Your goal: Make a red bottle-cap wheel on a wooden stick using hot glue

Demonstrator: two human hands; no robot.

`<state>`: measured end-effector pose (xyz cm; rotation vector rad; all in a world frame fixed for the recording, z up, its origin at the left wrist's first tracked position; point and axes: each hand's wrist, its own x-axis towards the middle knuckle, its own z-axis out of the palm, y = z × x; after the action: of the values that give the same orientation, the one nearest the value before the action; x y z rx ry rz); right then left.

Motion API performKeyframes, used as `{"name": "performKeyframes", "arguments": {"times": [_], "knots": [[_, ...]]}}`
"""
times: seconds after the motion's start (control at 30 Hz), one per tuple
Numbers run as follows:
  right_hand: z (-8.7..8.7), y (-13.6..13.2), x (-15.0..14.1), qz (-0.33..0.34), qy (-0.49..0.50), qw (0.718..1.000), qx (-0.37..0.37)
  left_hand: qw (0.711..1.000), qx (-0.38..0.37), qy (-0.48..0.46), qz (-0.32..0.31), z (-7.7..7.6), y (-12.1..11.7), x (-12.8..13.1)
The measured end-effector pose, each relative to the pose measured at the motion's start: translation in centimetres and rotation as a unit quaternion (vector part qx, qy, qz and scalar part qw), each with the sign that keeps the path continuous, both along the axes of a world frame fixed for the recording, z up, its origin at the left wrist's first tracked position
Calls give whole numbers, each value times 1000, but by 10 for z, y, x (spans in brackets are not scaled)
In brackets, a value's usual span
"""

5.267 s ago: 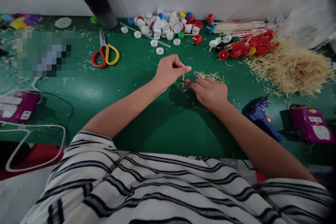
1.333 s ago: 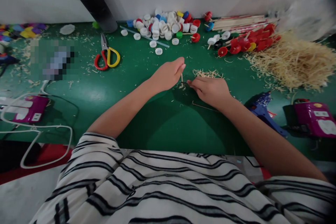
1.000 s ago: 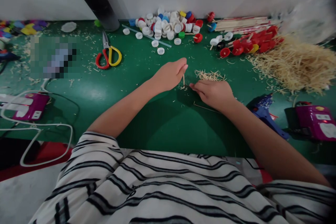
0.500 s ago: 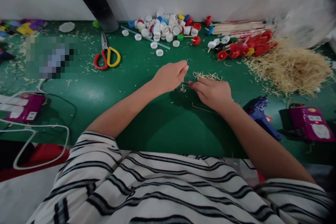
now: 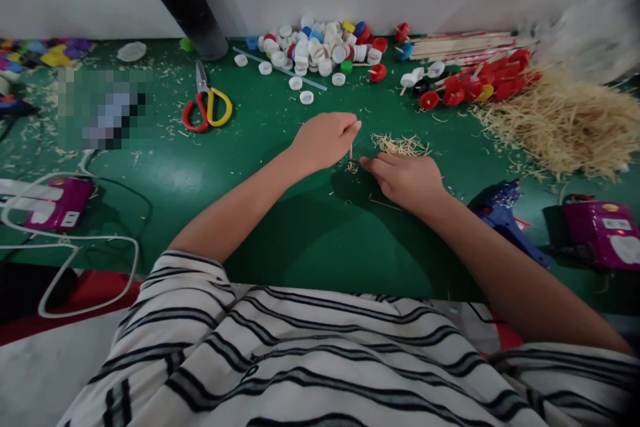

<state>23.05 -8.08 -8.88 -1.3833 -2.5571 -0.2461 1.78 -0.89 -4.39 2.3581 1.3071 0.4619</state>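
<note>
My left hand [image 5: 325, 140] is closed on a thin wooden stick [image 5: 351, 152], whose lower end points down at the green table. Opposite it, my right hand [image 5: 404, 177] pinches a thin dark strip, perhaps a blade [image 5: 355, 161], its tip close to the stick. Most of that strip is hidden by my fingers. Fine curled shavings [image 5: 352, 168] lie right below the stick. A small heap of pale shavings [image 5: 400, 145] sits just behind my right hand, and a thin rod [image 5: 384, 203] lies in front of it.
Bottle caps [image 5: 320, 53] are piled at the back, scissors [image 5: 207, 100] and a black bottle [image 5: 193, 10] to their left. Red caps on sticks [image 5: 473, 87], a large shavings heap [image 5: 560, 123], a blue glue gun [image 5: 505, 220] and a purple box [image 5: 600, 230] stand right.
The view has turned slightly left, so the table items appear shifted right. My hands keep nearly the same pose, and a little more of the stick shows below my left hand.
</note>
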Motion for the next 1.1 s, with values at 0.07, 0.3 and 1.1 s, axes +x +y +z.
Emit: {"name": "performKeyframes", "arguments": {"times": [0.07,0.3,1.1], "knots": [[1,-1,1,5,-6,1000,-18,1000,-3,-1,6,1,-1,0],[-1,-3,7,13,-18,999,-28,1000,-7,-5,-2,3,-2,1],[0,-2,4,7,-11,1000,-15,1000,-12,-19,-1,1,-1,2]]}}
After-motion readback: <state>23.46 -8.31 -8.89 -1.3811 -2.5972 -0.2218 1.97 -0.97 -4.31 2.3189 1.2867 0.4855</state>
